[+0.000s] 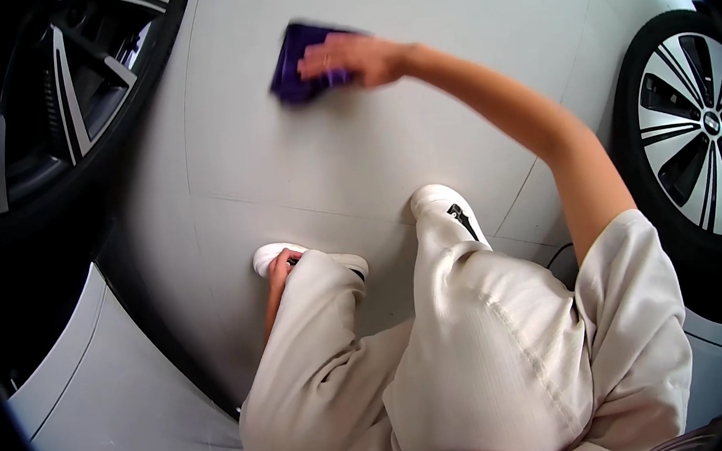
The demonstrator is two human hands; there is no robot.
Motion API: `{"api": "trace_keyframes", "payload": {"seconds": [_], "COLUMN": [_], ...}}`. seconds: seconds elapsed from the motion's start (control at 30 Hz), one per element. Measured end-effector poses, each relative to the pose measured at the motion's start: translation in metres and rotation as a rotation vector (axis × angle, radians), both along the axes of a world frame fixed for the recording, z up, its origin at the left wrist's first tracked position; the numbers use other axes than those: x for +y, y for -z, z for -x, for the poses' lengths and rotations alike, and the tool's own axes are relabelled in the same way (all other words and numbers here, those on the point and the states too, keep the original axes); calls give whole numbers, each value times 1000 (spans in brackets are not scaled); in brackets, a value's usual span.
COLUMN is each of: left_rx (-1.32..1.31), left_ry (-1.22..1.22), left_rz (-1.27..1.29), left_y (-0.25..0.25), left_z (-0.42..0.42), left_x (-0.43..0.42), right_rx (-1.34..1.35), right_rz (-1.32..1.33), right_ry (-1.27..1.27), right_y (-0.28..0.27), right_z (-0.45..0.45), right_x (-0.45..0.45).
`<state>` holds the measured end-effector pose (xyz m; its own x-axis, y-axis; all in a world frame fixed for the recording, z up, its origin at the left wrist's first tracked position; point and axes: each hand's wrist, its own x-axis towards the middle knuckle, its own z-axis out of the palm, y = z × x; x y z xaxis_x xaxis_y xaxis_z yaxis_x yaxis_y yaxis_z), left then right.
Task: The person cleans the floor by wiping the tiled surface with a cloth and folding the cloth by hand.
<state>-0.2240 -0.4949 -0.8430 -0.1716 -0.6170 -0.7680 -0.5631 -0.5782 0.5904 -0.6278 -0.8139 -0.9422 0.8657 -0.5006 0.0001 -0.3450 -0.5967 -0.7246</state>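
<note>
purple cloth [290, 70] | under right hand [349, 60], fingers flat, grip unclear; extends past tips | left hand [281, 270] farther, at white sneaker [264, 259], closure unclear

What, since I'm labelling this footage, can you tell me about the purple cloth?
The purple cloth is deep violet and looks like soft fabric, apparently folded into a rough, four-sided pad. Its edges are blurred, so weave and layers cannot be made out. It appears to lie flat on the pale floor, nearer the alloy wheel at the picture's left than the one at right. The right hand rests over it, fingers extended, covering part of it.
</note>
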Motion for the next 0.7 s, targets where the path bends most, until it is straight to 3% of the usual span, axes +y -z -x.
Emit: {"api": "trace_keyframes", "payload": {"seconds": [0.03,0.07,0.1,0.13,0.2,0.27,0.3,0.33,0.43,0.7], "left_rx": [-3,-10,-28,-51,-89,-111,-123,-130,-143,-159], "left_ry": [91,147,172,183,211,226,230,232,231,156], "left_rz": [56,90,101,103,126,140,145,151,172,224], "left_y": [-6,-9,-11,-10,-3,-2,-3,-1,4,15], "left_z": [1,1,0,0,0,-1,-2,-2,-4,-5], "left_x": [-2,-3,-3,-4,-8,-10,-9,-11,-12,2], "right_rx": [49,41,-57,146,99,275,397,263,206,379], "right_rz": [5,-200,-230,-232,-228,-302,-270,-358,-55,129], "right_ry": [168,271,429,554,654,925,1249,1076,1108,1295], "right_y": [-1,-4,31,4,21,13,69,19,15,-2], "right_z": [25,52,94,123,196,231,251,241,210,128], "right_x": [-25,-59,-83,-99,-110,-85,-67,-47,9,48]}}
